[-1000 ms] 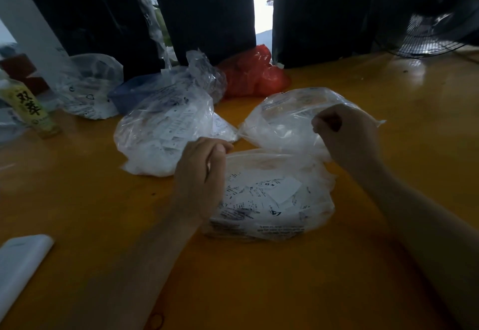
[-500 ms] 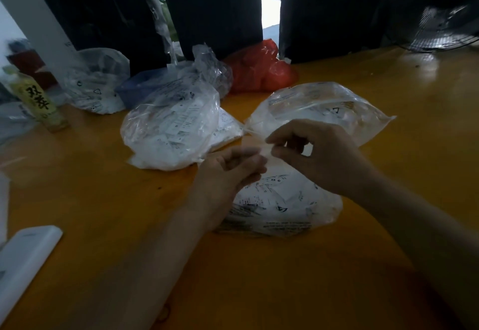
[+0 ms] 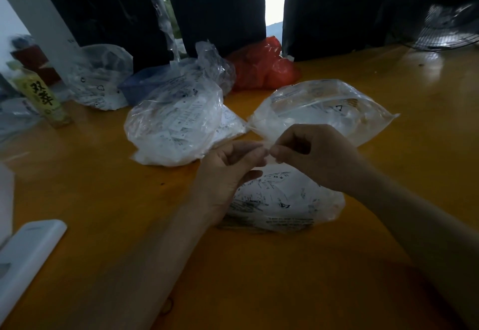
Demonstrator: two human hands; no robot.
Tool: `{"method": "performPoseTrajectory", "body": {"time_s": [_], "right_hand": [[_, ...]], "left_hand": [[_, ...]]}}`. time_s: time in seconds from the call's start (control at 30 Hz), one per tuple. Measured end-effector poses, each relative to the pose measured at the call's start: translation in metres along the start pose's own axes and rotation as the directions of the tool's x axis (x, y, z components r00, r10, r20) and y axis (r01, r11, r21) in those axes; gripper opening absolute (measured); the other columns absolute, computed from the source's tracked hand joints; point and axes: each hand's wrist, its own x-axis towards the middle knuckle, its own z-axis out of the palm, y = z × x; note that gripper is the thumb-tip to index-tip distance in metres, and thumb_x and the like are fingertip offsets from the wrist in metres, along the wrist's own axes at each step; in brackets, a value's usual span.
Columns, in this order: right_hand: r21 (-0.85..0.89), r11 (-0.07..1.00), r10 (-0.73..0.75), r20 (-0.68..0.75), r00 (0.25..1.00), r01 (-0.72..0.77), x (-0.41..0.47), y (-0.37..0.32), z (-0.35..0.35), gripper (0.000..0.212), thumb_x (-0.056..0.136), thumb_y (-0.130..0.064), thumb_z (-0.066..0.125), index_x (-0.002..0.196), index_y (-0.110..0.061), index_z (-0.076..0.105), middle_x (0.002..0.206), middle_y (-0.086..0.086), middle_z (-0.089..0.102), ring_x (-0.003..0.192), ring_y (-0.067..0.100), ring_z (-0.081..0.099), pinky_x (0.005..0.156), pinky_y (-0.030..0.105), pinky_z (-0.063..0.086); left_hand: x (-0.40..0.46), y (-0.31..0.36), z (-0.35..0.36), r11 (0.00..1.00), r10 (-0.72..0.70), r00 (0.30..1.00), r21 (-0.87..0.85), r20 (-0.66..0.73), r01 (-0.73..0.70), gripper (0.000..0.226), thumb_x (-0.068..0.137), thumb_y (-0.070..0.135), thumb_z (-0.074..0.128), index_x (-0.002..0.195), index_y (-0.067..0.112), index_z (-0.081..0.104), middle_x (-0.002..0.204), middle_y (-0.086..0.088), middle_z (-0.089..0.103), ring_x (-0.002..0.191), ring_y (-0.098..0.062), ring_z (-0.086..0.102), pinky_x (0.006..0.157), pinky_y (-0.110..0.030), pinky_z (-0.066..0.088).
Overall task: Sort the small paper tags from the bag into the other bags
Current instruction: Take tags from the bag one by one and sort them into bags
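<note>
Both hands meet at the centre of the frame, above an orange-yellow wooden table point(image 3: 388, 127). The left hand point(image 3: 228, 171) has its fingers curled, with thumb and fingertips pinching a thin, pale item at the meeting point. The right hand point(image 3: 318, 156) is also curled, its fingertips pinching at the same point. The pinched item is blurred; whether it is a paper tag or a bag edge cannot be determined.

Directly below the hands lies a clear plastic bag of printed white paper tags point(image 3: 287, 202), flat on the table. Above and to the right of the hands lies a clear plastic bag marked with a "7" point(image 3: 326, 106). Left of centre sits a bulging clear plastic bag filled with white tags point(image 3: 173, 127).

At the upper centre, against a dark curtain point(image 3: 220, 5), lies a red plastic bag point(image 3: 264, 70). A yellow-labelled bottle point(image 3: 41, 96) stands at the left edge. A flat white rectangular device point(image 3: 28, 254) lies at the lower left.
</note>
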Motion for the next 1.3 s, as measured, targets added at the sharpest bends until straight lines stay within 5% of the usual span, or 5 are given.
{"method": "performPoseTrajectory", "body": {"time_s": [0.23,0.47,0.77,1.07,1.3], "right_hand": [[-0.182,0.983,-0.017,0.039,0.999,0.024,0.002,0.007,0.000,0.013,0.096,-0.045,0.062,0.088,-0.035,0.066,0.075,-0.019,0.066,0.071,-0.003,0.061,0.059,0.012,0.043],[-0.486,0.850,0.077,0.492,0.867,0.200,0.003,0.027,-0.019,0.050,0.071,-0.080,0.060,0.106,-0.045,0.065,0.104,-0.028,0.056,0.097,-0.015,0.042,0.075,0.009,0.032],[-0.039,0.985,0.164,-0.066,0.984,-0.167,0.009,0.026,-0.017,0.020,0.099,-0.042,0.060,0.085,-0.032,0.068,0.074,-0.017,0.069,0.062,0.003,0.063,0.052,0.008,0.045],[0.285,0.931,0.275,-0.141,0.951,-0.227,0.011,0.024,-0.018,0.013,0.096,-0.019,0.068,0.086,-0.027,0.071,0.070,-0.014,0.071,0.059,-0.001,0.062,0.054,0.014,0.048],[0.393,0.914,0.180,-0.173,0.968,-0.100,0.007,0.013,-0.018,0.016,0.100,-0.004,0.059,0.102,-0.016,0.070,0.094,0.003,0.072,0.075,0.024,0.075,0.065,0.035,0.061]], "left_hand": [[0.006,0.004,-0.003,0.957,-0.026,0.997,-0.291,-0.067,0.005,0.007,0.079,0.013,0.078,0.078,0.018,0.074,0.103,-0.013,0.079,0.093,-0.022,0.078,0.076,-0.032,0.062],[0.005,0.005,-0.006,0.957,-0.138,0.987,-0.269,-0.086,0.111,0.013,0.088,0.020,0.076,0.076,0.024,0.077,0.084,-0.001,0.075,0.074,-0.016,0.073,0.063,-0.030,0.060],[0.007,-0.005,-0.006,0.972,-0.167,0.978,-0.187,-0.129,0.141,0.005,0.094,0.002,0.070,0.093,0.007,0.072,0.101,-0.009,0.080,0.093,-0.021,0.079,0.062,-0.021,0.059],[0.006,-0.011,-0.003,0.983,-0.112,0.990,-0.156,-0.081,0.098,0.016,0.099,0.014,0.065,0.097,0.010,0.080,0.113,-0.015,0.078,0.102,-0.034,0.077,0.096,-0.035,0.061],[0.002,-0.011,0.001,0.999,0.011,0.996,-0.052,-0.091,-0.016,0.028,0.068,0.032,0.086,0.092,0.019,0.085,0.106,-0.014,0.080,0.104,-0.026,0.077,0.084,-0.025,0.061]]}}
